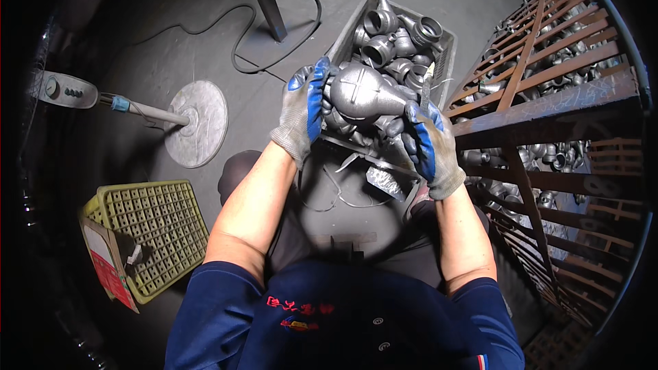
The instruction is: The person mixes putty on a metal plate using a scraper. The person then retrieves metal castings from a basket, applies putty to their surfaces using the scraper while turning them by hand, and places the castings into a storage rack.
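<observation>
Both my hands wear grey gloves with blue palms. Between them is a grey metal pipe fitting, round-bellied with a raised cross on its side and a narrower neck to the right. My left hand is closed on its left end, and my right hand is closed round the neck end. A narrow flat tool sticks up by my right fingers; its lower part is hidden, so its kind is unclear. Beneath the held fitting stands a grey plastic crate heaped with similar fittings.
Right of me, a rusty slatted metal cage contains many fittings. On the left are a round-based pedestal stand with a control box and a yellow-green plastic crate. A black cable loops around a metal post.
</observation>
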Available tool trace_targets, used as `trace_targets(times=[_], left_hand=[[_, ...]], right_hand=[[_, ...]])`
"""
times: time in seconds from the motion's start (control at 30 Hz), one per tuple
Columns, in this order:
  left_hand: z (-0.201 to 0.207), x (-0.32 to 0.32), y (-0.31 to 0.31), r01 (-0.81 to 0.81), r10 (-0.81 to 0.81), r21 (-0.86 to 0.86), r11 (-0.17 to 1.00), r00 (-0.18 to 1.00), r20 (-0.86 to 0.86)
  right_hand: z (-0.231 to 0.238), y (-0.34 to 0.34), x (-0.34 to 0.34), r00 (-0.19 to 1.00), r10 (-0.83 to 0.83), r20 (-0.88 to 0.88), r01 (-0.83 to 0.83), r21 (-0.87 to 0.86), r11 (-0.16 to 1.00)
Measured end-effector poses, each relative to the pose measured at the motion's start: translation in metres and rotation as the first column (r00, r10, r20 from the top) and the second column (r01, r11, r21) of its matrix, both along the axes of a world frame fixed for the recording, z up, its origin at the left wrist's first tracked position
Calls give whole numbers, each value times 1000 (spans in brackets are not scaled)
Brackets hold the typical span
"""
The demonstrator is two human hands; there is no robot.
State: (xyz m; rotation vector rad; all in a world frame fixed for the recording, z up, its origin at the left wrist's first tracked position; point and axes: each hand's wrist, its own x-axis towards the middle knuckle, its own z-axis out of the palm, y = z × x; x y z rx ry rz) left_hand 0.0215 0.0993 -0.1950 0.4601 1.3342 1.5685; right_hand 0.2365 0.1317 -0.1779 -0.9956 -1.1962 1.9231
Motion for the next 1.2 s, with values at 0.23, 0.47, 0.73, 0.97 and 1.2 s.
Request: trace_targets(times=[0.23, 0.47, 0.73, 0.97, 1.2], left_hand=[[13, 2, -4, 49, -48, -61, 997, 999, 14], [16, -7, -9, 117, -115, -56, 992, 993, 37], [26, -4, -8, 170, -170, 19, 985, 985, 35], [15, -10, -7, 125, -147, 328, 936, 988, 43], [174, 27, 42, 311, 175, 728, 611, 844, -507]], right_hand=[[-10, 4, -2, 994, -105, 31, 108, -100, 989], [-7, 2, -6, 980, -144, 137, 154, -69, 986], [8, 1, -2, 987, -41, 156, 50, -58, 997], [1, -7, 8, 923, 24, -383, -92, -160, 983], [-18, -2, 38, 988, 57, -146, -77, -133, 988]])
